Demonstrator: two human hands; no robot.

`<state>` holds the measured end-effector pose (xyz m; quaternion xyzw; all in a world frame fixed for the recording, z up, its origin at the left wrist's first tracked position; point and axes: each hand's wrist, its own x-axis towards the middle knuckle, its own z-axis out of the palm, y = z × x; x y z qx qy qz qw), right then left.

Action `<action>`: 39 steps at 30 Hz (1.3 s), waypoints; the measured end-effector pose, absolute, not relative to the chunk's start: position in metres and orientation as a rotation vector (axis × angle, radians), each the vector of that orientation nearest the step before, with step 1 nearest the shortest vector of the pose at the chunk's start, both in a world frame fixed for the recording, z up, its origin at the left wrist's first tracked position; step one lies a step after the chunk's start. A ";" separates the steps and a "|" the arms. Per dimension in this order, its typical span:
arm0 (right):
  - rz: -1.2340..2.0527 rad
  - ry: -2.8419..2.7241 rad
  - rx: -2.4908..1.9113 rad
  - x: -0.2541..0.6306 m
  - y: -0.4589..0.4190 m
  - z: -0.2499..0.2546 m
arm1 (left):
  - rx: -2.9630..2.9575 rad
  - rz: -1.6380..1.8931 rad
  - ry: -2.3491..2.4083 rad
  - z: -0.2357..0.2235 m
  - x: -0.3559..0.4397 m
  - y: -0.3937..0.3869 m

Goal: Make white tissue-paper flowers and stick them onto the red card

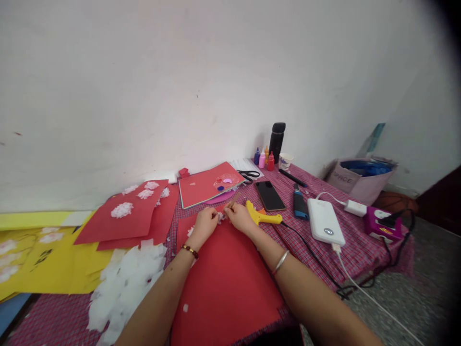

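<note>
A large sheet of red paper (230,278) lies in front of me, under both hands. Close to its far edge, small crumpled white-pink paper pieces (221,217) sit between my fingertips. My left hand (204,225) is closed in a pinch at their left side; what its fingertips grip is too small to make out. With fingers closed, my right hand (239,217) holds a thin tan stick (235,198) that points up and away. Just right of that hand lies a yellow glue gun (264,217). Another white paper tuft (190,231) shows beside my left hand.
Loose white paper squares (126,278) are heaped at left, near red sheets with white paper blossoms (122,210). Behind my hands are a paint palette (225,181) and black scissors (248,175). A phone (270,195), power bank (326,223) and cables occupy the right side.
</note>
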<state>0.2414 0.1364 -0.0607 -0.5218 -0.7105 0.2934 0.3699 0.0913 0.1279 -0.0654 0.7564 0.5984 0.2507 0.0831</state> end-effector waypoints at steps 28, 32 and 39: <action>1.669 -1.457 -0.881 0.217 0.096 -0.045 | 2.494 0.152 1.780 -0.016 0.016 -0.058; 1.620 -1.426 -0.932 0.220 0.098 -0.045 | 2.802 0.039 1.654 -0.012 0.023 -0.024; 1.646 -1.388 -0.771 0.221 0.093 -0.035 | 2.107 0.727 1.687 -0.027 0.028 0.014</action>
